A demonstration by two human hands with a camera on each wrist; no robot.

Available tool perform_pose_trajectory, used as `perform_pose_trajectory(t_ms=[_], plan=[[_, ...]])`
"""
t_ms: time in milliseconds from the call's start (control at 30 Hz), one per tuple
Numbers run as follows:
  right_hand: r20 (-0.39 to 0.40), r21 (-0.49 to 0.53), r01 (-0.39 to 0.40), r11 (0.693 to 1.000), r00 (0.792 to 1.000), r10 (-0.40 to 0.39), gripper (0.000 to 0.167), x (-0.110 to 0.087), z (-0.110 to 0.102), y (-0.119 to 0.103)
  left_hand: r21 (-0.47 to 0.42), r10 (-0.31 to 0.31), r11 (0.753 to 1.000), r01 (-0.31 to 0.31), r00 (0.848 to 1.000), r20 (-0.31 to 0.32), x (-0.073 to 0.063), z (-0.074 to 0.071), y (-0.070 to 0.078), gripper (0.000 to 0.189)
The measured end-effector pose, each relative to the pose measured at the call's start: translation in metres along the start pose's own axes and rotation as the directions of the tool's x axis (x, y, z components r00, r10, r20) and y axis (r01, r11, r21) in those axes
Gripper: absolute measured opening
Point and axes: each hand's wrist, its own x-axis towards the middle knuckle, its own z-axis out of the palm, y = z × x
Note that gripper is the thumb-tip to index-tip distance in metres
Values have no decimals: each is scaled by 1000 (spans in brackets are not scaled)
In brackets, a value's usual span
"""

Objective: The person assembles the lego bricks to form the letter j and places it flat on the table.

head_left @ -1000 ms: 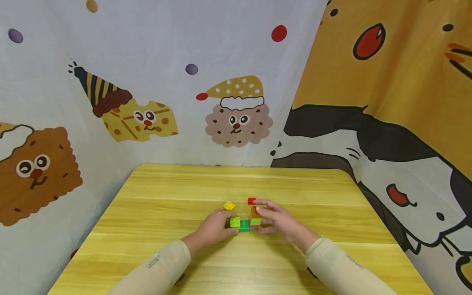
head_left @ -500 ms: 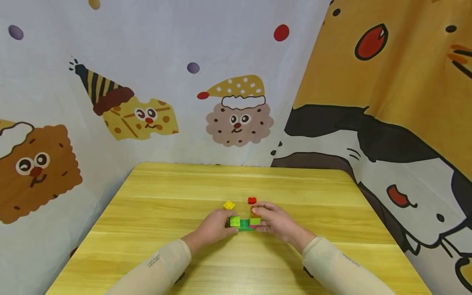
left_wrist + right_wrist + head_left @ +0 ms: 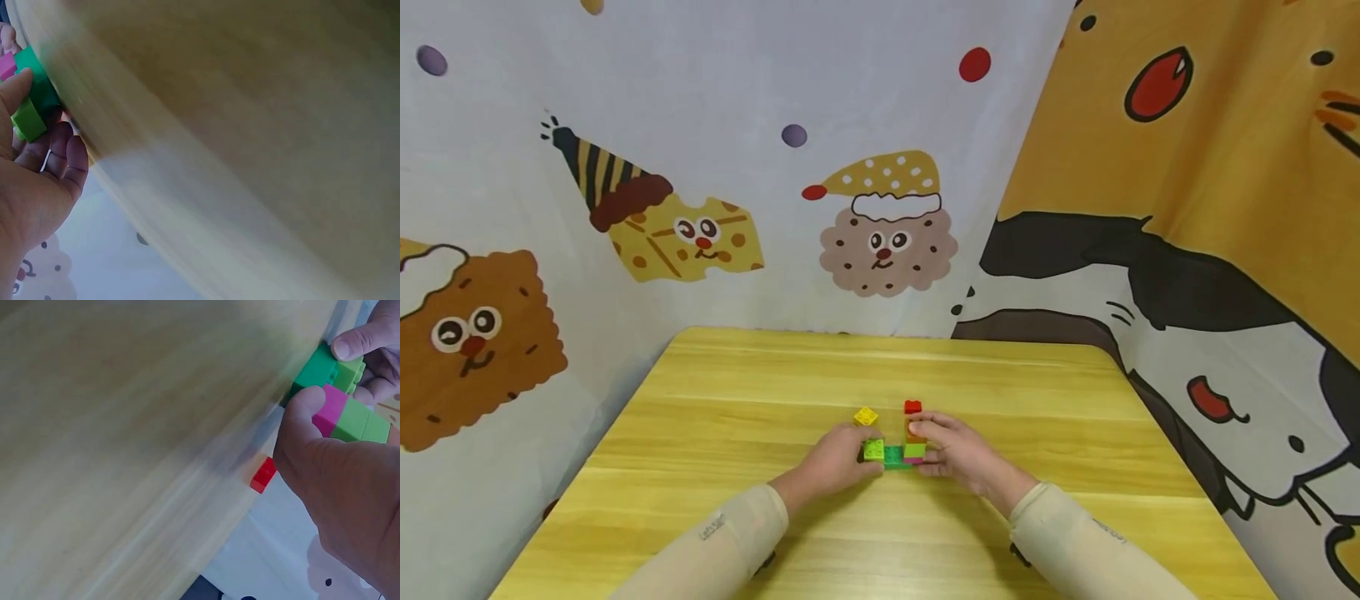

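Note:
A long green brick (image 3: pixel 893 456) lies between both hands. On its left end sits a lime brick (image 3: pixel 874 450); a stack of pink (image 3: pixel 913 460), lime (image 3: pixel 914 450) and orange (image 3: pixel 913 435) bricks rises from its right end. My left hand (image 3: pixel 833 460) grips the left end, its thumb across the green and lime bricks in the left wrist view. From the right, my right hand (image 3: pixel 961 450) holds the stack, fingers at the orange brick. In the right wrist view its thumb (image 3: pixel 303 412) lies against the pink brick (image 3: pixel 330 409); its other fingers are mostly hidden there.
Just beyond the hands, a yellow brick (image 3: pixel 866 416) and a red brick (image 3: pixel 913 407) lie apart on the wooden table (image 3: pixel 737 375). A white curtain (image 3: pixel 715 100) printed with cartoons hangs behind the table's far edge.
My right hand has shifted slightly left and closed in on the stack. The joined bricks have moved a little left with it. The left hand has stayed nearly still.

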Motion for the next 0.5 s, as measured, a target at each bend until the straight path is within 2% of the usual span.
perform_pose_trajectory(t_ms=[333, 500], plan=[[31, -50, -9, 999, 999, 11, 74, -2, -1, -2, 3, -2, 1000, 2, 1000, 8, -2, 0, -2, 47], [-9, -118, 18, 993, 1000, -19, 81, 0, -13, -10, 15, -3, 1000, 3, 1000, 9, -3, -1, -3, 48]])
